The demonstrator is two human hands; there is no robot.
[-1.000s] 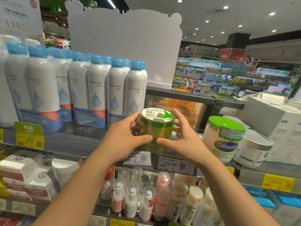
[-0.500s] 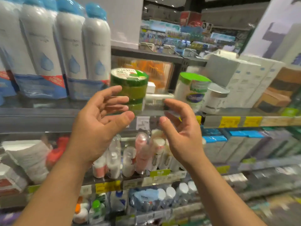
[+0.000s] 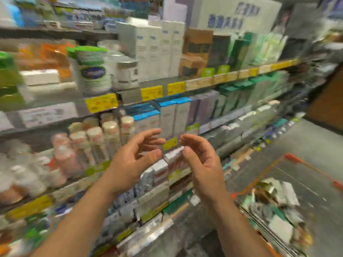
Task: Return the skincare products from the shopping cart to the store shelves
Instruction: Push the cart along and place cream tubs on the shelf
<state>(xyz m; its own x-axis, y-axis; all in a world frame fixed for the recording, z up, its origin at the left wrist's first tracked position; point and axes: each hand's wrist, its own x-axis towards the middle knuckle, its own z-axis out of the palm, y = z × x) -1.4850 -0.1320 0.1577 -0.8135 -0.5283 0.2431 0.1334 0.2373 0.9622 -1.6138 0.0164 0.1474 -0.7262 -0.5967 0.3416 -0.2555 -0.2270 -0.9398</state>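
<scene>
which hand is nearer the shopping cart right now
Right. The right hand hangs just up and left of the shopping cart; the left hand is farther left, in front of the shelves.

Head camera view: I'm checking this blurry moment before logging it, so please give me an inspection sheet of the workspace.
Surface: store shelves, tiered, packed with stock, yellow price tags along the edges.
Job's things: shopping cart at lower right, orange frame, packages inside; details blurred.
Clutter: green-lidded jar, white boxes and pink bottles on the shelves.
Hands: left hand and right hand both empty, fingers loosely curved, apart, in front of the shelves.
Cables: nothing seen.
Surroundings: grey aisle floor beside the cart.
</scene>
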